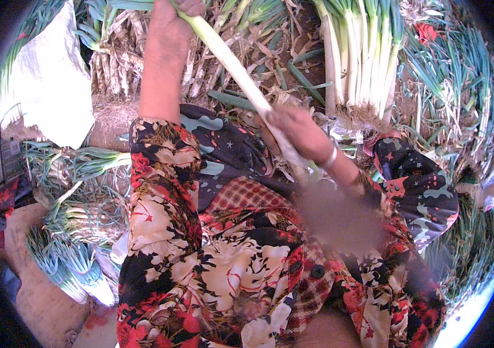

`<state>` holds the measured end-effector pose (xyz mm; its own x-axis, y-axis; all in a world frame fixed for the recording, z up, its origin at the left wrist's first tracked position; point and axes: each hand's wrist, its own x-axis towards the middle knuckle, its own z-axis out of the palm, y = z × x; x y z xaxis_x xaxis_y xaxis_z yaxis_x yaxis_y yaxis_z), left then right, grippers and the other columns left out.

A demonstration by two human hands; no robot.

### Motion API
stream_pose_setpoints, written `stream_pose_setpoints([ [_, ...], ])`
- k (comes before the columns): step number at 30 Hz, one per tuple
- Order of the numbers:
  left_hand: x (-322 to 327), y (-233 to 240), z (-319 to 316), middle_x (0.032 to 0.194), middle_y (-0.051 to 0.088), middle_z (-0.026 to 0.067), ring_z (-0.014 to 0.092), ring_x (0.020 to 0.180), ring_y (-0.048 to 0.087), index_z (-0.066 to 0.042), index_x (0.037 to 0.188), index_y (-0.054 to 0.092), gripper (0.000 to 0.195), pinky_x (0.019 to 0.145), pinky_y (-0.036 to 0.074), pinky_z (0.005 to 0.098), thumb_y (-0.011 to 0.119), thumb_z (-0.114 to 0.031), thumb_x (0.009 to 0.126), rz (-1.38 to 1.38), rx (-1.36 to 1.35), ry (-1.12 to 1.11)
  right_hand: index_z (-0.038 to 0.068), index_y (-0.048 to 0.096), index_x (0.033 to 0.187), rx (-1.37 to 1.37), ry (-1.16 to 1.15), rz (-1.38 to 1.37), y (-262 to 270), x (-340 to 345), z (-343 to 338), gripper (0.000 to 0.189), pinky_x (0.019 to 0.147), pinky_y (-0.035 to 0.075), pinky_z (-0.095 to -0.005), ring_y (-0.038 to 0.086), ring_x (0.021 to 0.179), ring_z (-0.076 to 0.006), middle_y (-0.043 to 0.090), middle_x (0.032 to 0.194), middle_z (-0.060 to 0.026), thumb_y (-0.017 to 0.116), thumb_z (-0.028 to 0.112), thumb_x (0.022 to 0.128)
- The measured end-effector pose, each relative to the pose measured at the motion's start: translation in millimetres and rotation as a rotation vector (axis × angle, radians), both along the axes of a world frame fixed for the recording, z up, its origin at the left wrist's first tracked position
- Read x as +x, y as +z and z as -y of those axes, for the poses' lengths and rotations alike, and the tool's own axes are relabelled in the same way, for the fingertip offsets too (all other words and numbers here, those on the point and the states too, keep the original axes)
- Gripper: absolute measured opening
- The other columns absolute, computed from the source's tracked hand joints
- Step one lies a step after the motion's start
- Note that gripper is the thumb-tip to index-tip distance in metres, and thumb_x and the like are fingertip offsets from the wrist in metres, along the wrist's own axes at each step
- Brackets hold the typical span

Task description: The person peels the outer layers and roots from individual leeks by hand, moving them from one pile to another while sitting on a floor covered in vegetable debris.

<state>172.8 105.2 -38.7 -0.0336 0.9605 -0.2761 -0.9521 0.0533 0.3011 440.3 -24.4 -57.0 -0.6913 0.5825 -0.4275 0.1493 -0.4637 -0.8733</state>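
Observation:
A long Welsh onion stalk slants across the space before me, its pale shank running down to the right. At the picture's top edge my left hand grips it near the green leaves, and part of that hand is cut off. Lower down, my right hand wraps around the white shank; it looks blurred. A loose strip of skin hangs close under the right fingers. The root end is hard to make out against my clothes and a blurred patch.
An upright bundle of trimmed Welsh onions stands beyond my right hand. Untrimmed stalks lean at the back left, beside a white sheet. Dry peelings litter the ground. More onions are piled at right; tied bunches lie at lower left.

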Motion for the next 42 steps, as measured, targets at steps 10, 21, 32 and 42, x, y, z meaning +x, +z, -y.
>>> stream_pose_setpoints([
  [10,23,-2,1,0.052,0.028,-0.0030,0.010,0.041,0.029,-0.012,0.063,0.036,0.047,0.035,0.026,0.0206,0.045,-0.053,0.087,-0.114,0.110,-0.022,-0.002,0.059,0.094,0.576,-0.220,0.268,12,-23,-13,0.036,0.061,0.045,-0.0299,0.056,0.066,-0.0149,0.060,0.075,-0.0102,0.061,0.031,0.080],
  [21,15,15,24,0.057,0.032,-0.0024,0.009,0.046,0.032,-0.012,0.067,0.041,0.050,0.034,0.026,0.0218,0.046,-0.060,0.082,0.208,0.299,-0.140,-0.002,0.061,0.084,0.128,-0.493,-0.067,10,-46,-3,0.023,0.044,0.045,-0.0248,0.056,0.047,-0.0126,0.061,0.061,-0.0098,0.052,0.019,0.087],
  [32,-18,-1,16,0.056,0.028,-0.0021,0.010,0.045,0.030,-0.012,0.067,0.033,0.047,0.033,0.025,0.0224,0.041,-0.053,0.088,0.039,0.235,0.053,0.002,0.055,0.088,-0.437,-0.413,-0.025,-31,88,20,0.016,0.052,0.035,-0.0233,0.046,0.055,-0.0112,0.050,0.066,-0.0008,0.051,0.017,0.088],
  [42,8,9,8,0.059,0.032,-0.0023,0.008,0.048,0.033,-0.009,0.077,0.040,0.036,0.041,0.030,0.0223,0.048,-0.042,0.089,-0.482,0.026,0.297,0.000,0.058,0.104,0.278,-0.051,0.205,-2,39,14,0.034,0.072,0.045,-0.0277,0.055,0.079,-0.0128,0.060,0.085,-0.0074,0.056,0.027,0.084],
])
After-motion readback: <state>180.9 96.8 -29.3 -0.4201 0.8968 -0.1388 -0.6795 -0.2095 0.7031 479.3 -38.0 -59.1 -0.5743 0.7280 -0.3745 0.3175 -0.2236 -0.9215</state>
